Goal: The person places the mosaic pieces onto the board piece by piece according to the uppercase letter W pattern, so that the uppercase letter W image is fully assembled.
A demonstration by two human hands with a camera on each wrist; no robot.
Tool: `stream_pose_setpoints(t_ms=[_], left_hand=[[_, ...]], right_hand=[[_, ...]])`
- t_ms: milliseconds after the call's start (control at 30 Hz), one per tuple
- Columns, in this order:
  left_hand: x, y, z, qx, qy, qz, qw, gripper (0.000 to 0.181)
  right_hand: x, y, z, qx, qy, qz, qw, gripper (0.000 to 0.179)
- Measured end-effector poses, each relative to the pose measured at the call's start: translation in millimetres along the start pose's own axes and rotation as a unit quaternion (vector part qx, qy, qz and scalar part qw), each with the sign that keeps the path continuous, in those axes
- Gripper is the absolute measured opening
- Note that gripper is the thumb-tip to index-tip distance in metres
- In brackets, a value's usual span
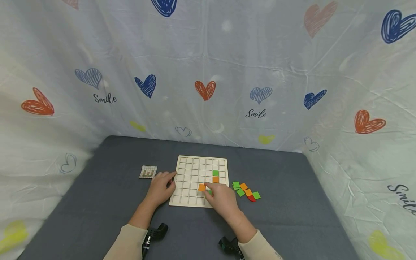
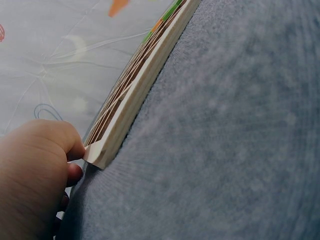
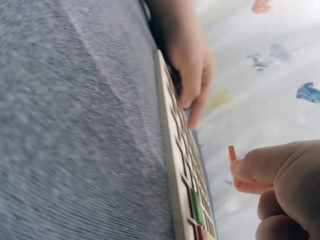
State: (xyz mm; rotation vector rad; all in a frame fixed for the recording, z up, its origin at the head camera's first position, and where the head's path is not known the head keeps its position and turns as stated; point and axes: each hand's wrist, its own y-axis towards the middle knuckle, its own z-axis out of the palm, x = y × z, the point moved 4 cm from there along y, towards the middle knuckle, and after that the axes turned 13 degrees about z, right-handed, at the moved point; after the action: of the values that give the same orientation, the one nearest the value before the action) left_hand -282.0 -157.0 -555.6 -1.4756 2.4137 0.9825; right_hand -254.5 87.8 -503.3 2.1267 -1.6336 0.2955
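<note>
A pale wooden board (image 1: 191, 168) with a grid of square recesses lies flat on the table. My right hand (image 1: 222, 198) pinches an orange square tile (image 1: 202, 187) between thumb and fingers; the right wrist view shows the tile on edge, above the board. My left hand (image 1: 160, 187) rests at the board's left edge, with index finger and thumb touching it. A green tile (image 1: 215, 173) and an orange tile (image 1: 216, 179) sit in the board's right part. Another green tile (image 3: 196, 206) and a red piece (image 3: 201, 232) sit near the front edge, partly hidden by my right hand in the head view.
Right of the board lies a loose group of green, orange and red pieces (image 1: 248, 192). A small card (image 1: 148, 172) printed with a grid lies left of the board. Dark cloth (image 1: 286, 209) covers the table, and a curtain (image 1: 227, 54) with hearts hangs behind.
</note>
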Motion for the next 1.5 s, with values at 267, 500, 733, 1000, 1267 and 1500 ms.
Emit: stream_pose_setpoints(t_ms=[267, 500, 733, 1000, 1267, 1500], left_hand=[[0.6, 0.2, 0.7, 0.001, 0.002, 0.001, 1.0000, 0.038], [0.5, 0.9, 0.9, 0.006, 0.001, -0.004, 1.0000, 0.038], [-0.8, 0.6, 0.7, -0.011, 0.006, 0.010, 0.9999, 0.037], [-0.3, 1.4, -0.3, -0.005, 0.007, 0.007, 0.9999, 0.038], [-0.4, 1.1, -0.5, -0.003, 0.006, 0.008, 1.0000, 0.037], [-0.6, 0.7, -0.9, -0.002, 0.005, 0.003, 1.0000, 0.037]], right_hand=[[-2, -2.3, 15, 0.022, -0.025, -0.005, 0.9994, 0.028], [-3, -1.2, 18, 0.024, -0.033, -0.002, 0.9992, 0.026], [-6, -1.1, 22, 0.039, -0.027, 0.006, 0.9989, 0.021], [-6, -0.2, 24, 0.043, -0.030, 0.007, 0.9986, 0.022], [-7, 0.1, 21, 0.037, -0.025, -0.001, 0.9990, 0.024], [-23, 6.4, 5, 0.029, 0.013, 0.026, 0.9992, 0.033]])
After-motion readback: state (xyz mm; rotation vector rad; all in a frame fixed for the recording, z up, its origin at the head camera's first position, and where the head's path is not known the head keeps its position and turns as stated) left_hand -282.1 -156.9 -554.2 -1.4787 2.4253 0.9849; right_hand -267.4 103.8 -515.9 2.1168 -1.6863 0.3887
